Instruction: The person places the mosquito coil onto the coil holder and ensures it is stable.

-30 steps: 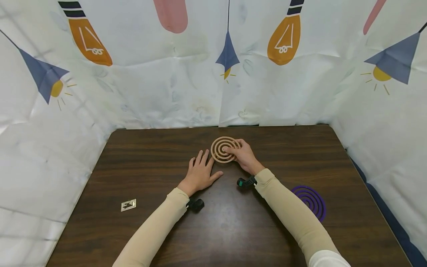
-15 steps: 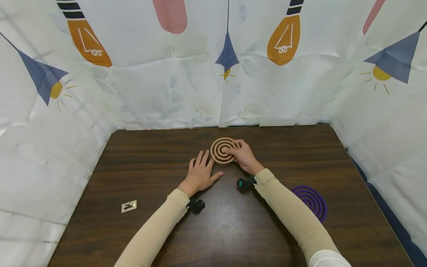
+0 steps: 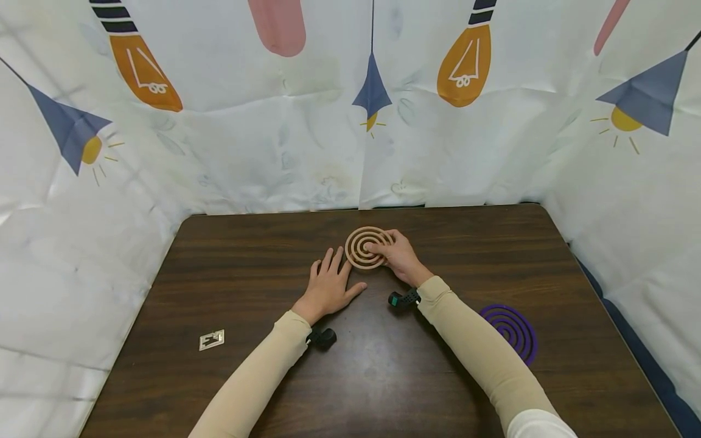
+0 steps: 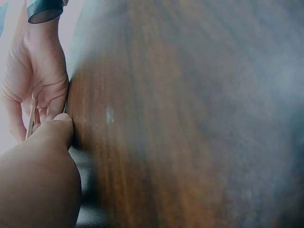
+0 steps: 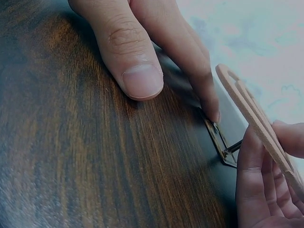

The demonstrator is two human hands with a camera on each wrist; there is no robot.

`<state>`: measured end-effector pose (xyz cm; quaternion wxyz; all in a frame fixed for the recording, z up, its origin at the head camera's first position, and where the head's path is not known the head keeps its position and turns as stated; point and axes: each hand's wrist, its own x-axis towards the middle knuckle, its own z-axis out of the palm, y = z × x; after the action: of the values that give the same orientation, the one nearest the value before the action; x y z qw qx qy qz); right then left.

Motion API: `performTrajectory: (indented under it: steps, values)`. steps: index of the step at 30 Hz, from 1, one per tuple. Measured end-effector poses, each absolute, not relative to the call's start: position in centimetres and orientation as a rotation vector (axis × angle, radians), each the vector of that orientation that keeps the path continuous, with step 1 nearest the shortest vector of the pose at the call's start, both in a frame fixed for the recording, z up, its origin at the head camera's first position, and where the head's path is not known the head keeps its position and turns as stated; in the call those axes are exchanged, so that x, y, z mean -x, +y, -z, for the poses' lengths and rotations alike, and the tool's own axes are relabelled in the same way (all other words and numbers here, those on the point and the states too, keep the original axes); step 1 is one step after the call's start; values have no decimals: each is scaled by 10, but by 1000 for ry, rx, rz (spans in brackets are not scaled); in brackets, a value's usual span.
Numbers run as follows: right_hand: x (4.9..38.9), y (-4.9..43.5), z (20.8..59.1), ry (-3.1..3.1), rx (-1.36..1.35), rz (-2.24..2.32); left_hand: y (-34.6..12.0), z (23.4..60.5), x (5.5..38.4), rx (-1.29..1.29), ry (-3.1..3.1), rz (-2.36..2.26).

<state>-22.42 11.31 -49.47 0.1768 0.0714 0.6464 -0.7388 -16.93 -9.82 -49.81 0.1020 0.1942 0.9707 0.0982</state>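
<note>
A tan mosquito coil (image 3: 347,249) is pinched between the thumb and fingers of my right hand (image 3: 405,258). In the right wrist view the coil (image 5: 254,122) is tilted on edge. My left hand (image 3: 327,286) lies palm down with fingers spread, just left of the coil. Under its index fingertip the right wrist view shows a small metal coil stand (image 5: 216,137), its thin prong rising toward the coil. The left wrist view shows the right hand (image 4: 40,71) beyond the left thumb, with only a sliver of the coil between its fingers.
A purple mosquito coil (image 3: 532,337) lies on the dark wooden table (image 3: 350,389), partly covered by the right sleeve. A small flat metal stand (image 3: 212,340) lies at the left. A printed white curtain (image 3: 246,152) surrounds the table's back and sides.
Both hands and the held coil stay practically in place. The whole head view has shifted very slightly.
</note>
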Motion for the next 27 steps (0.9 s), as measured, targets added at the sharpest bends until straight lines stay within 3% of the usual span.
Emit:
performTrajectory:
  steps: [27]
  values:
    - [225, 112, 495, 1848, -231, 2059, -99, 498, 169, -564, 2849, -303]
